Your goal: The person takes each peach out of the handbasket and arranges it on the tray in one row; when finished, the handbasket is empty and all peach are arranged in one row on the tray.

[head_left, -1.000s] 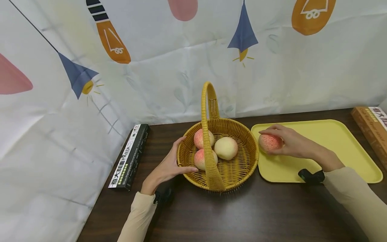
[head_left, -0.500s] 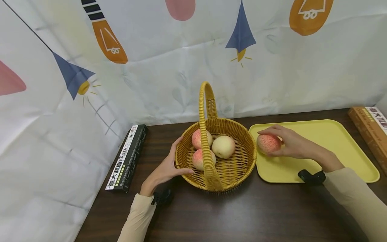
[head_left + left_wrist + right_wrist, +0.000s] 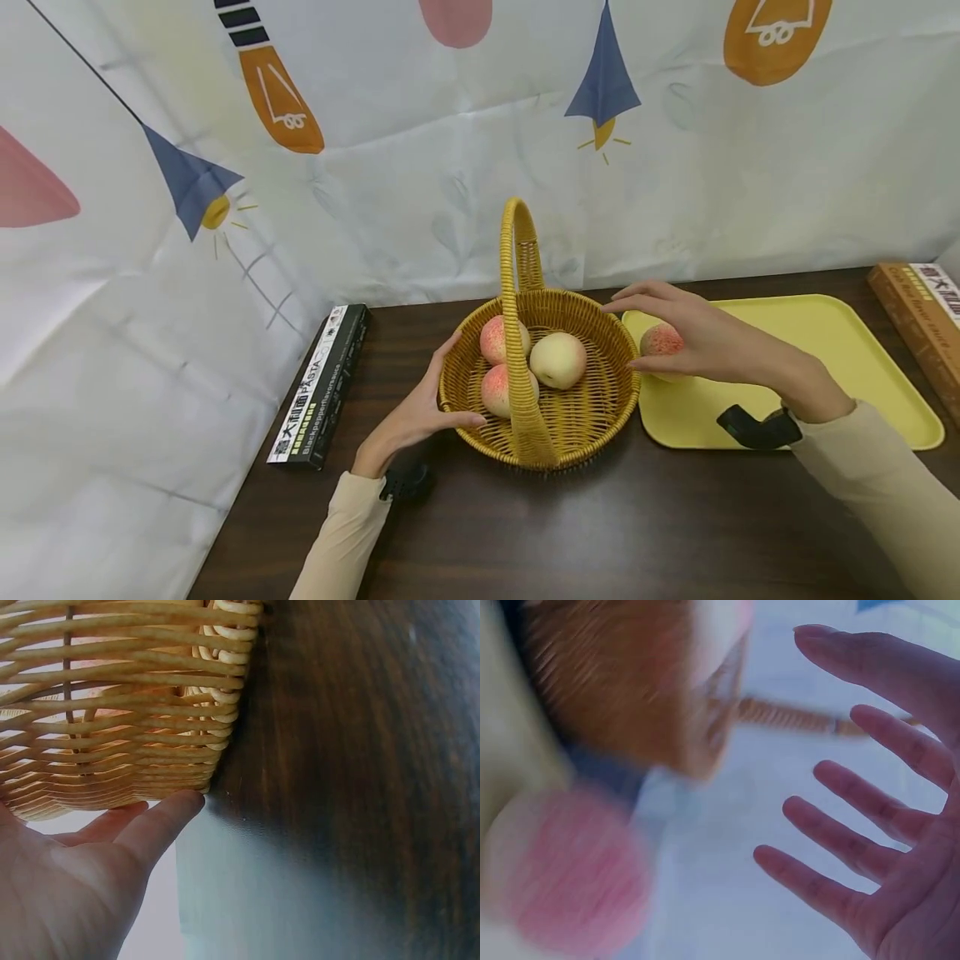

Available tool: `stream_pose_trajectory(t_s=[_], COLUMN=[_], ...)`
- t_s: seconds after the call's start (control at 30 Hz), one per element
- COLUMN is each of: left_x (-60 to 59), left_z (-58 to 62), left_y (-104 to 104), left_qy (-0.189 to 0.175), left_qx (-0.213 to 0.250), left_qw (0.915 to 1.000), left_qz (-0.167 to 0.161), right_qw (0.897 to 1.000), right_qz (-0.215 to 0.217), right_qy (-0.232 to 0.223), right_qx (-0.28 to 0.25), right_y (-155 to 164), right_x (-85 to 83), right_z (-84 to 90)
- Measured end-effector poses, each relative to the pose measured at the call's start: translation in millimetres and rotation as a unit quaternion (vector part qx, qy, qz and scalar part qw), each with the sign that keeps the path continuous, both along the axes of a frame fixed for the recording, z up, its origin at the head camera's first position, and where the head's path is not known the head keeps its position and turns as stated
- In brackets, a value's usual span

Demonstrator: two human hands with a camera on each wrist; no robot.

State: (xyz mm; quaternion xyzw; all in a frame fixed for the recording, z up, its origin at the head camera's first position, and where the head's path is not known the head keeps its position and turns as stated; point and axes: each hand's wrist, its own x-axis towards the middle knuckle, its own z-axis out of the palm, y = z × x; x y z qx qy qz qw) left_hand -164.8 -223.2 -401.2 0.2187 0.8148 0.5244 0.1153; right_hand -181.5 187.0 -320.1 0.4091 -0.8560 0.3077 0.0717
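Observation:
A round yellow wicker basket (image 3: 577, 425) with a tall handle stands on the table and holds 3 peaches, one of them pale (image 3: 558, 361). My left hand (image 3: 411, 417) rests against the basket's left side, thumb at the front rim; in the left wrist view its fairly straight fingers touch the woven wall (image 3: 112, 750). My right hand (image 3: 697, 337) holds nothing and hovers between the basket's right rim and the yellow tray (image 3: 810, 333), fingers spread. Partly hidden behind it, a pink-speckled peach (image 3: 662, 340) sits at the tray's left end; the right wrist view shows that peach (image 3: 581, 874) blurred.
To the left of the basket lies a black pasta sauce box (image 3: 318, 387). A brown box (image 3: 918, 321) is at the tray's right. Behind the dark wooden table (image 3: 585, 533) hangs a white patterned cloth (image 3: 420, 192).
My right hand has let go of the peach on the tray and moved up and left toward the basket's rim. The left hand keeps its place on the basket.

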Motion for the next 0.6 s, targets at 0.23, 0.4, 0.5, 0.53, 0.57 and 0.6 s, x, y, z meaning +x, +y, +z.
stream_pose_trajectory(t_s=[0.23,0.4,0.5,0.53,0.57,0.6], left_x=[0.9,3.2,3.7,3.7,3.5,3.2], left_z=[-0.6,-1.6,-1.5,-1.1,-0.6,0.2], left_y=[1.5,2.0,1.5,1.4,1.2,1.1], left_qy=[0.0,-0.002,-0.004,-0.006,-0.005,-0.006], left_qx=[0.001,-0.004,-0.006,-0.008,-0.009,-0.009], left_qw=[1.0,0.9999,0.9999,0.9999,0.9998,0.9998], left_qz=[0.005,0.012,0.014,0.014,0.014,0.014], right_qw=[0.998,0.994,0.992,0.991,0.991,0.991], right_qz=[0.05,0.056,0.06,0.06,0.064,0.067], right_qy=[-0.033,-0.093,-0.113,-0.117,-0.116,-0.115], right_qx=[-0.02,-0.01,0.012,0.017,0.019,0.019], right_y=[-46.1,-64.5,-70.5,-72.2,-73.4,-74.4], right_x=[3.3,-9.9,-17.8,-20.1,-21.9,-23.4], right_z=[-8.3,-32.8,-41.9,-43.9,-44.9,-45.3])
